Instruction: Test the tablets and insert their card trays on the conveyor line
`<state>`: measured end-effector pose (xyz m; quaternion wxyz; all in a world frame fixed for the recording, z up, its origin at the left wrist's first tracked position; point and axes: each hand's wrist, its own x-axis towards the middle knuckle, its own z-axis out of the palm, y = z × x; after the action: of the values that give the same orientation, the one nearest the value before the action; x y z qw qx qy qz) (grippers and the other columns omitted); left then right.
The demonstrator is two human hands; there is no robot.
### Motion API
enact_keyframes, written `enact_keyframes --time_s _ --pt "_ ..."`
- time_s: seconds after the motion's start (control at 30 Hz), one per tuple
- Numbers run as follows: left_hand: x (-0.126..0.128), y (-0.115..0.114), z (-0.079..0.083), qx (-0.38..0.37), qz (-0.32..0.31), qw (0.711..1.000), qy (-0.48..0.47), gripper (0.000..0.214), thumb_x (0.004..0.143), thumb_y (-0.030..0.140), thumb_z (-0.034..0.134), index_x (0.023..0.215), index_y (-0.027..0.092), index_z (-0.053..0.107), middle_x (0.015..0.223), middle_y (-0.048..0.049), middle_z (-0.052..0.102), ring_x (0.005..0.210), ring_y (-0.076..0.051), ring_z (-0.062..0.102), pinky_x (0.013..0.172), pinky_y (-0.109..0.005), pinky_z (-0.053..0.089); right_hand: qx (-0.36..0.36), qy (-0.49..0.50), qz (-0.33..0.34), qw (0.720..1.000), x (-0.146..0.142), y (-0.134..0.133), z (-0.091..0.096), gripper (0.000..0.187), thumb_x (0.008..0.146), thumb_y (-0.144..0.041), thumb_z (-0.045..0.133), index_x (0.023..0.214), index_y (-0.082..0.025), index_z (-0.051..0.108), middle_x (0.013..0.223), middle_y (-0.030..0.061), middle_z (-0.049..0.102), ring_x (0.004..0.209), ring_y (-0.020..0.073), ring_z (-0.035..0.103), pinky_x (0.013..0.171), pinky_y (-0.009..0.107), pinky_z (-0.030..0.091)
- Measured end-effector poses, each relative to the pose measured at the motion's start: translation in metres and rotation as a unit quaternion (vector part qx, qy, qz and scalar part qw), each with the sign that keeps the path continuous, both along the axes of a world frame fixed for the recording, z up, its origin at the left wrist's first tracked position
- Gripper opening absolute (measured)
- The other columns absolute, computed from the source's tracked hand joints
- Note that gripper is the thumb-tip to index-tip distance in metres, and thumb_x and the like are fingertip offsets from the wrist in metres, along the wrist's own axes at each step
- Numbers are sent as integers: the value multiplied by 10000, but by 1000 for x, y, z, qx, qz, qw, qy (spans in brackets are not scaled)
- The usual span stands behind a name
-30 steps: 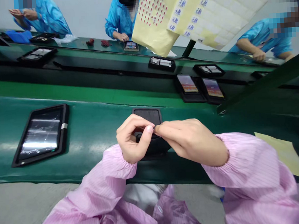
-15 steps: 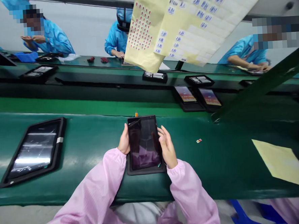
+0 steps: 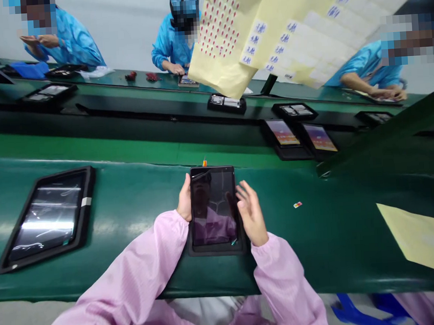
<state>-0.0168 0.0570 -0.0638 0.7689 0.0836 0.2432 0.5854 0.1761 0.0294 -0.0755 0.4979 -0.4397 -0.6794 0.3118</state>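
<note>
1. Tablet – dark screen, sits on a black tray on the green desk.
2. Left hand – fingers curled, pressed on the tablet's left edge.
3. Right hand – fingers spread, just beside the right edge.

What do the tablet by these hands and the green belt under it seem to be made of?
The tablet's front looks like glossy glass, since it mirrors the pink sleeves. The green belt seems smooth rubber or PVC, judging by its soft sheen.

Black tablet, pink striped sleeves
</note>
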Motion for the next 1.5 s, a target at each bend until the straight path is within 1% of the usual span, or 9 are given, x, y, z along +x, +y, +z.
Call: enact_keyframes --time_s 0.1,0.23,0.33,0.4,0.47,0.57,0.7,0.87,1.5 --pt "-1 1 -1 -6 -27 1000 13 643 890 630 424 1185 104 649 1114 -149 703 1097 -285 645 1032 -411 447 174 -202 -19 964 16 -10 6 584 936 -341 496 1488 -310 307 1589 75 223 1461 288 217 1172 557 229" --pt "-2 0 0 13 -77 997 15 715 856 691 415 1123 81 678 1091 -171 707 1049 -321 659 995 -441 464 383 -369 132 836 24 -26 4 443 927 -431 506 1352 -309 531 1574 10 289 1479 246 161 1215 494 58" --pt "-2 -1 2 20 -79 996 19 723 860 694 401 1138 84 671 1094 -171 706 1045 -322 661 996 -445 459 453 -405 196 770 26 -11 4 469 902 -543 505 1275 -277 607 1459 -2 485 1471 215 190 1223 461 42" --pt "-2 -2 2 18 -80 996 21 731 853 700 410 1149 83 665 1110 -176 700 1065 -323 652 1012 -446 447 469 -422 172 757 29 16 10 459 906 -526 514 1286 -285 599 1453 -6 492 1478 202 166 1224 443 21" --pt "-1 -2 2 18 -73 997 22 730 847 700 422 1163 86 658 1130 -177 693 1083 -324 644 1023 -447 439 450 -405 78 792 33 46 21 436 942 -480 465 1340 -320 546 1517 -17 402 1487 199 128 1218 450 17" --pt "-2 -2 0 11 -55 998 30 704 838 697 448 1153 105 664 1100 -164 705 1067 -325 651 1013 -452 451 305 -263 -101 910 31 69 33 478 995 -476 264 1418 -345 443 1586 -23 252 1487 242 134 1189 550 93" --pt "-4 -2 -2 -3 -58 998 34 722 828 715 444 1139 105 672 1082 -167 710 1061 -339 654 997 -466 467 46 36 -77 995 11 44 17 537 989 -522 209 1472 -326 341 1554 37 326 1428 245 318 1142 536 294" --pt "-4 -5 0 -3 -53 998 36 729 841 709 423 1134 89 672 1089 -170 708 1103 -339 637 1026 -460 451 -202 174 67 962 -14 -5 -13 567 969 -542 331 1480 -303 287 1521 62 390 1345 223 456 1091 451 420" --pt "-2 -6 -3 2 -23 999 30 588 890 609 440 1100 121 693 1065 -122 726 1095 -314 646 1042 -441 447 -222 132 28 966 -15 -11 -12 587 928 -554 442 1446 -285 378 1524 33 387 1405 225 365 1177 465 301"
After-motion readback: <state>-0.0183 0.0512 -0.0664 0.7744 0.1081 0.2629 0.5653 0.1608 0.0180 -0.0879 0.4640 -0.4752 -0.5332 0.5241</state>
